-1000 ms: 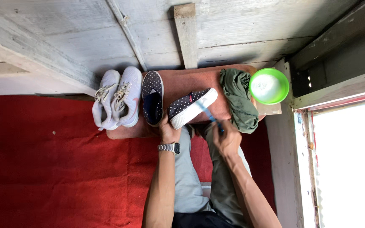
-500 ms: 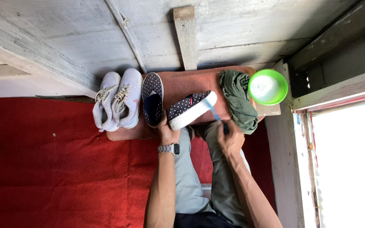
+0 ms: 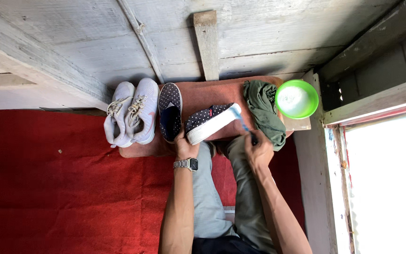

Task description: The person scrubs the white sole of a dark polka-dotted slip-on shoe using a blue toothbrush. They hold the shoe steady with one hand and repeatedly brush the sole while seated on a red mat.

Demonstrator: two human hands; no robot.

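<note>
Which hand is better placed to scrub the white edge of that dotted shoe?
The right hand, probably. It holds the small brush, whose tip sits by the toe of the dotted shoe. The left hand is busy gripping the shoe's heel end, steadying it.

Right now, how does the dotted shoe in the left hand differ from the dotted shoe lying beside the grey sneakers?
The held dotted shoe is tipped on its side, white sole showing; the lying dotted shoe rests flat, opening up. The left hand grips the held one; the lying one is untouched. A brush in the right hand meets only the held one. Both are dark with white dots.
</note>
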